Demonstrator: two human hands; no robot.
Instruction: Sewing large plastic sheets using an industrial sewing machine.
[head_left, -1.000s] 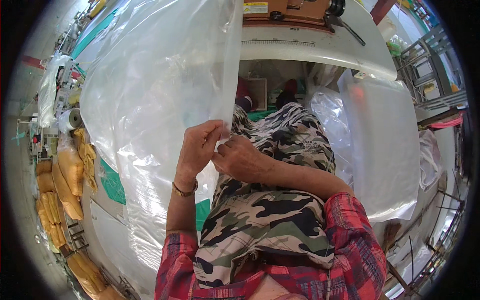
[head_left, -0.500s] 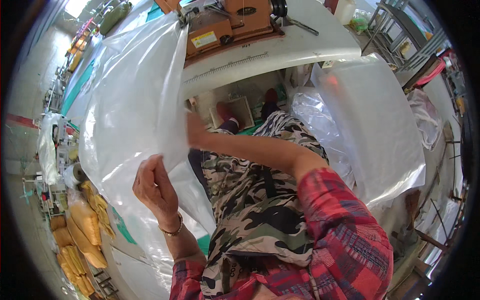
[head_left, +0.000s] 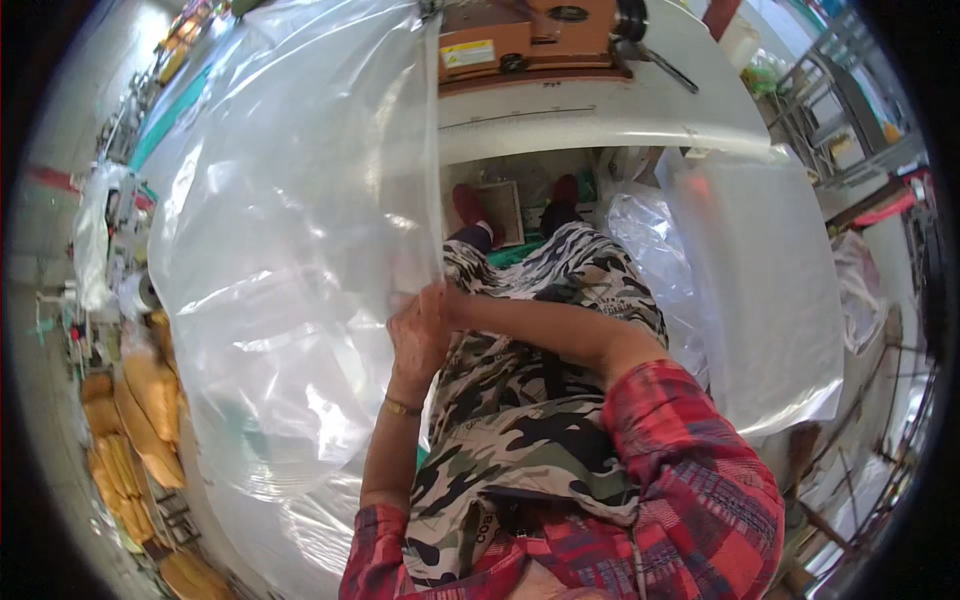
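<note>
A large sheet of clear plastic film (head_left: 290, 220) hangs over the left of the table and down beside my lap. Its top edge reaches the sewing machine (head_left: 530, 50), a brown-orange body with a black handwheel on its right. My left hand (head_left: 420, 335), with a bracelet at the wrist, is closed on the film's right edge just above my knee. Crossing from the right, my right hand (head_left: 445, 300) meets the left at the same edge. Its fingers are hidden behind the left hand and the film, with only a pinkish blur showing through.
The curved white table (head_left: 640, 120) has a printed scale near its front edge and a dark metal tool (head_left: 668, 70) beside the machine. A stack of plastic sheets (head_left: 760, 290) hangs right of my legs. Yellow-orange bundles (head_left: 145, 410) lie at left; a metal-framed stool (head_left: 835, 110) stands far right.
My left hand has moved right and up onto the film's edge. My right hand has come down toward it. The film spreads wider over my left side, and the view has shifted slightly.
</note>
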